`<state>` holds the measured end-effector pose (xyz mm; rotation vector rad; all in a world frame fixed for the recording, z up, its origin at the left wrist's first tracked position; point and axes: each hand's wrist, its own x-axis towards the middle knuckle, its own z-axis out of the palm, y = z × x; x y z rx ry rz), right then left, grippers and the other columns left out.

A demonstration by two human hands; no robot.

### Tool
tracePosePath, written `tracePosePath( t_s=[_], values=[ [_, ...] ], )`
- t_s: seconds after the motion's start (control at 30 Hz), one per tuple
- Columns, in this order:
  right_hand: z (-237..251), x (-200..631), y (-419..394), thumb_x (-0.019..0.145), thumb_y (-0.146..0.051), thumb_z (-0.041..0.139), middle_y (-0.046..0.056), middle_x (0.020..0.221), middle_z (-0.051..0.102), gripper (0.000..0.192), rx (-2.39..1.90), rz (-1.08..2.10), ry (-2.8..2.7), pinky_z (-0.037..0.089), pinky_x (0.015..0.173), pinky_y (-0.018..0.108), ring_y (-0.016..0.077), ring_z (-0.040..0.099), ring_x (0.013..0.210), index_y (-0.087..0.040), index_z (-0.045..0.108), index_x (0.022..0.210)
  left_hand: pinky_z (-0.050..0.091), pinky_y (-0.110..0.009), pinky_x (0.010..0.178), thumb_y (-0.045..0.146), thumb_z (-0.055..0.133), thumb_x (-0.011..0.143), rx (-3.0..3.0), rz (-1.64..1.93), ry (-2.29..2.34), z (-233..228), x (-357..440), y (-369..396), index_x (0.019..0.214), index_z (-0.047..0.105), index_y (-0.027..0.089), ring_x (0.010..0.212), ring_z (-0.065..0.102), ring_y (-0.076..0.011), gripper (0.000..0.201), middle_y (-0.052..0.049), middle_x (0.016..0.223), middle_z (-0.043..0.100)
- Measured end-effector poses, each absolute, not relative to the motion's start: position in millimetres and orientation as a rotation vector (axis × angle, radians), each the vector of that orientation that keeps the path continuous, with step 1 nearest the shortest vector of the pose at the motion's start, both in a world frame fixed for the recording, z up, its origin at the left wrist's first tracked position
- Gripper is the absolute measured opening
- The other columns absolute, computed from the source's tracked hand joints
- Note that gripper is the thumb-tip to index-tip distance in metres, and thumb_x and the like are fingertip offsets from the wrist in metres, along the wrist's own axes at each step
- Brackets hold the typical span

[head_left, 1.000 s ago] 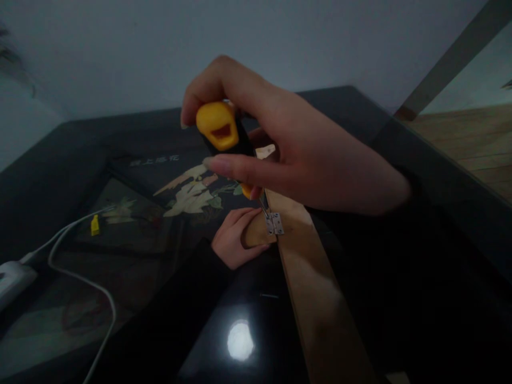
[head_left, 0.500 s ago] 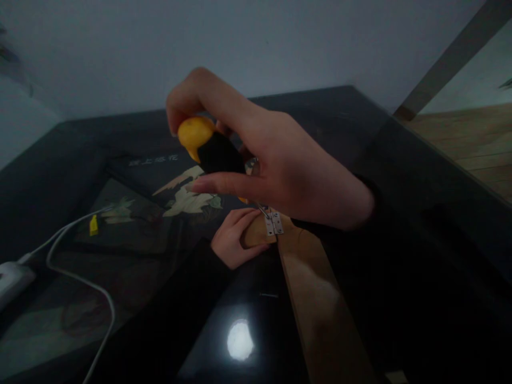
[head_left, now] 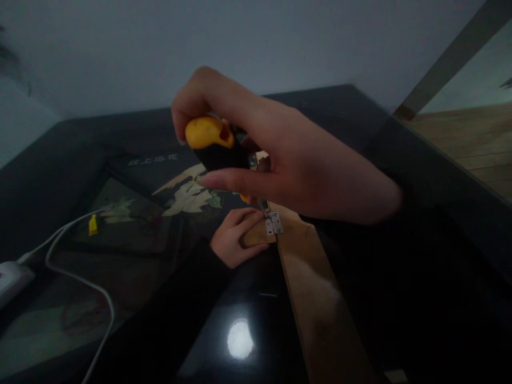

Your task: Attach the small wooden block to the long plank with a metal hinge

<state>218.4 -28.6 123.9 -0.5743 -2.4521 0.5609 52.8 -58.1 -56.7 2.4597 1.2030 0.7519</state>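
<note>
My right hand (head_left: pixel 264 144) is closed around the yellow and black handle of a screwdriver (head_left: pixel 218 154). Its metal shaft slants down to the upper left part of a small silver hinge (head_left: pixel 274 223). The hinge bridges a short wooden piece (head_left: pixel 256 234) and a long wooden board (head_left: pixel 316 282) that runs toward me. My left hand (head_left: pixel 234 237) grips the short piece, fingers on its far side and thumb along its near edge. Whether a screw sits under the tip is too small to tell.
On the dark glossy table (head_left: pixel 224 352) a thin nail-like object (head_left: pixel 268 295) lies left of the board. A white cable (head_left: pixel 80 280) runs from a white power strip (head_left: pixel 15 280) at the left, near a small yellow piece (head_left: pixel 93 225). A pale wall stands behind.
My right hand has turned the screwdriver handle, showing a different side of its yellow end, and shifted slightly right. My left hand, the hinge and the wood stay nearly where they were.
</note>
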Motion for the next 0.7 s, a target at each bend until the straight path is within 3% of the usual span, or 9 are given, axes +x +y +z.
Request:
tracePosePath(
  t_s=[0.13,0.3,0.43,0.57,0.7],
  values=[
    [123,216,-28,0.080,-0.023,0.051,0.004,0.121,0.050,0.039,-0.595,0.560,-2.444,0.036,0.098,0.016,0.0064,0.049,0.106,-0.007,0.042,0.115,0.044,-0.047,0.089,0.042,0.063,0.072,2.456,0.729,1.209,-56,53,-58,0.124,0.049,0.022,0.107,0.048,-0.0282,0.057,-0.011,0.117,0.051],
    [125,229,-26,0.088,-0.024,0.027,0.001,0.132,0.041,0.038,-0.157,0.647,-2.552,0.029,0.106,0.022,0.0077,0.034,0.125,-0.014,0.038,0.123,0.044,-0.046,0.088,0.045,0.062,0.072,2.451,0.744,1.224,-56,53,-58,0.120,0.053,0.021,0.106,0.048,-0.0289,0.055,-0.011,0.115,0.052],
    [123,222,-27,0.086,-0.024,0.039,-0.001,0.123,0.047,0.035,-0.393,0.561,-2.557,0.036,0.099,0.018,0.0076,0.044,0.113,-0.012,0.041,0.119,0.044,-0.046,0.088,0.045,0.061,0.073,2.458,0.741,1.206,-56,53,-58,0.121,0.052,0.019,0.107,0.048,-0.0285,0.055,-0.012,0.116,0.051],
    [116,209,-28,0.082,-0.035,0.050,0.003,0.109,0.053,0.043,-0.790,0.357,-2.477,0.040,0.088,0.024,0.0108,0.051,0.095,-0.012,0.040,0.117,0.043,-0.045,0.091,0.044,0.061,0.073,2.459,0.740,1.197,-57,52,-58,0.123,0.050,0.020,0.108,0.047,-0.0279,0.056,-0.011,0.117,0.050],
    [114,212,-28,0.086,-0.031,0.045,0.003,0.105,0.052,0.036,-0.628,0.399,-2.440,0.039,0.081,0.017,0.0059,0.048,0.090,-0.009,0.039,0.114,0.043,-0.044,0.091,0.044,0.061,0.073,2.470,0.728,1.190,-57,52,-58,0.124,0.049,0.020,0.108,0.047,-0.0278,0.057,-0.011,0.118,0.050]
  ],
)
